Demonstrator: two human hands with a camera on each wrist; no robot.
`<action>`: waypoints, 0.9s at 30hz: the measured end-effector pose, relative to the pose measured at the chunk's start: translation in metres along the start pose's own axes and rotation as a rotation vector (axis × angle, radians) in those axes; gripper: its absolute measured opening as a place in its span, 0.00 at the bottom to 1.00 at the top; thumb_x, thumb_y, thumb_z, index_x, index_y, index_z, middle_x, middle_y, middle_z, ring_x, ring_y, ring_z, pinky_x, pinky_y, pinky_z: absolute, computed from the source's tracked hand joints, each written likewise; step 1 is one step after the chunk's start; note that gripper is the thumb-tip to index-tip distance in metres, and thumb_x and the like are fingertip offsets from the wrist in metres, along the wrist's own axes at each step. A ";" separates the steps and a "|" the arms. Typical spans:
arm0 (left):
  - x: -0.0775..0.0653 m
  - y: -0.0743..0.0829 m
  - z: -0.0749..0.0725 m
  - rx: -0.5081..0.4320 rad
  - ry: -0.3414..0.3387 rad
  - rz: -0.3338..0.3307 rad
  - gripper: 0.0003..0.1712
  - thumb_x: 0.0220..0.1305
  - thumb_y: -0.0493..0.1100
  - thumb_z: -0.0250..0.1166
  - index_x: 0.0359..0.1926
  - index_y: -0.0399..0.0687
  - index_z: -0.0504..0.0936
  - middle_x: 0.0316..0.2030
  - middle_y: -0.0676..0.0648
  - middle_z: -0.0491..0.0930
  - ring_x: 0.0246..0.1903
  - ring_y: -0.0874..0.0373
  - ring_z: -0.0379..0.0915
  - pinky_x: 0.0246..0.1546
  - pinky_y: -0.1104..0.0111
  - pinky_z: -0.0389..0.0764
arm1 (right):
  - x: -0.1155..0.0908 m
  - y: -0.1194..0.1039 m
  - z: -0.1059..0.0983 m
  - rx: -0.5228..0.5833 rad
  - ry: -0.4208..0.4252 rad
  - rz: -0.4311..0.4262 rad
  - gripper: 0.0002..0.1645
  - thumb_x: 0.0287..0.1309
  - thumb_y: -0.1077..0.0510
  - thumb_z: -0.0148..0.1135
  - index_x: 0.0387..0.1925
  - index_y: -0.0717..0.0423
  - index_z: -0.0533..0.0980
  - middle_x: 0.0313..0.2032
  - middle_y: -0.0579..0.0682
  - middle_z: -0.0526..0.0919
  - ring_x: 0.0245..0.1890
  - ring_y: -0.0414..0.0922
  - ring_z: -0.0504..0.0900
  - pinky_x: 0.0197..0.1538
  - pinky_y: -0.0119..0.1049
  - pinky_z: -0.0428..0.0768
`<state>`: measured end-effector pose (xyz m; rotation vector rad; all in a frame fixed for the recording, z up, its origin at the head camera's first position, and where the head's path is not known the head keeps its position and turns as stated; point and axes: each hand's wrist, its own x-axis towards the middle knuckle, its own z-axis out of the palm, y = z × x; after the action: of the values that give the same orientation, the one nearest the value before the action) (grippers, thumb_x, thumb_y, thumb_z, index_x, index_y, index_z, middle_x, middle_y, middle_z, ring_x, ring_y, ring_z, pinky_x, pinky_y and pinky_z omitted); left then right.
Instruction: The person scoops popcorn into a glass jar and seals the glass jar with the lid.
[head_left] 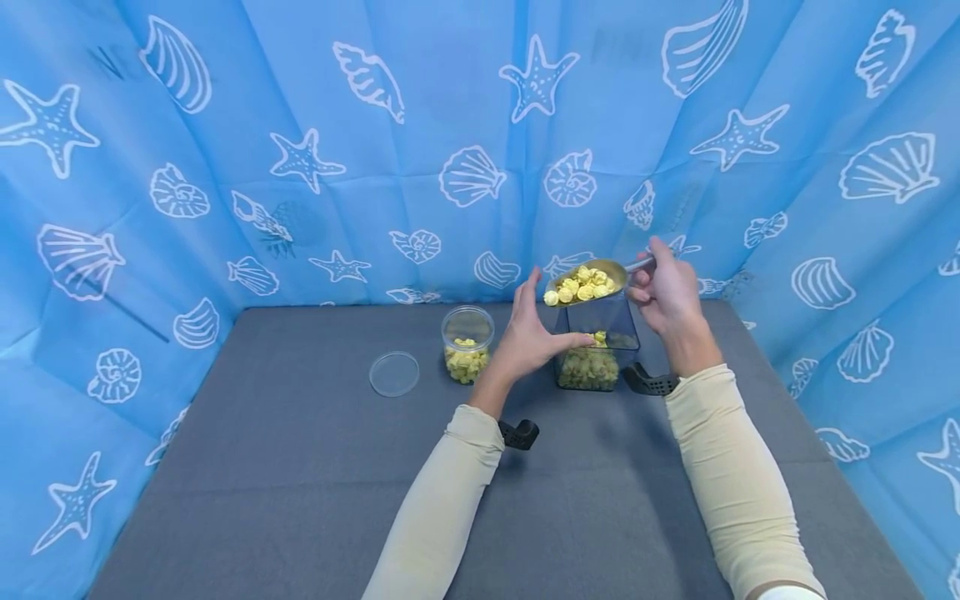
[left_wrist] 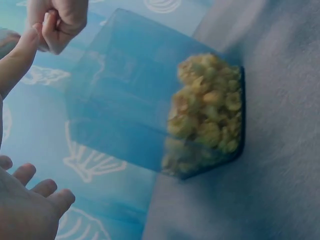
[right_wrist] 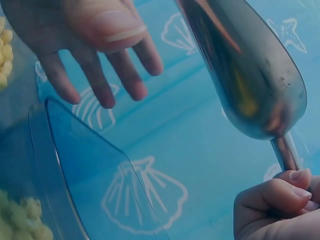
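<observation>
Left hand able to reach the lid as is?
Probably yes: the left hand holds nothing and the lid lies uncovered on the table, though the jar stands between them.

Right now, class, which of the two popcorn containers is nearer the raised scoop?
The square, blue-tinted bin, just below the scoop in the head view; the round, clear jar stands farther off, to the bin's left.

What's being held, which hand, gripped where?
The right hand grips the shiny silver-coloured metal scoop by its thin handle. The left hand, fingers extended, holds nothing.
</observation>
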<state>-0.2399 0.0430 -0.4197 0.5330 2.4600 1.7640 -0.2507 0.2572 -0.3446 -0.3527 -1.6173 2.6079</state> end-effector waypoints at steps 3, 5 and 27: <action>-0.003 0.003 -0.008 0.004 0.013 0.001 0.75 0.48 0.62 0.81 0.82 0.72 0.34 0.81 0.51 0.44 0.81 0.49 0.44 0.74 0.44 0.63 | -0.001 0.003 0.006 0.023 0.001 -0.001 0.20 0.77 0.42 0.49 0.39 0.54 0.71 0.18 0.41 0.67 0.17 0.34 0.61 0.18 0.25 0.59; -0.005 0.005 -0.013 0.009 0.020 0.008 0.74 0.49 0.62 0.81 0.81 0.74 0.34 0.82 0.52 0.43 0.81 0.49 0.43 0.74 0.44 0.63 | -0.001 0.004 0.010 0.047 0.003 -0.001 0.19 0.77 0.43 0.49 0.38 0.54 0.71 0.18 0.41 0.67 0.17 0.34 0.61 0.17 0.25 0.59; -0.020 0.008 -0.070 0.037 0.179 0.111 0.74 0.48 0.58 0.83 0.82 0.71 0.38 0.80 0.56 0.47 0.81 0.56 0.44 0.77 0.48 0.59 | 0.003 0.038 0.052 0.187 -0.007 -0.001 0.20 0.78 0.45 0.49 0.34 0.54 0.70 0.15 0.43 0.67 0.15 0.35 0.61 0.17 0.25 0.60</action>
<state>-0.2371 -0.0246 -0.3913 0.5469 2.6344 1.8878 -0.2622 0.1947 -0.3565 -0.3315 -1.3598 2.7335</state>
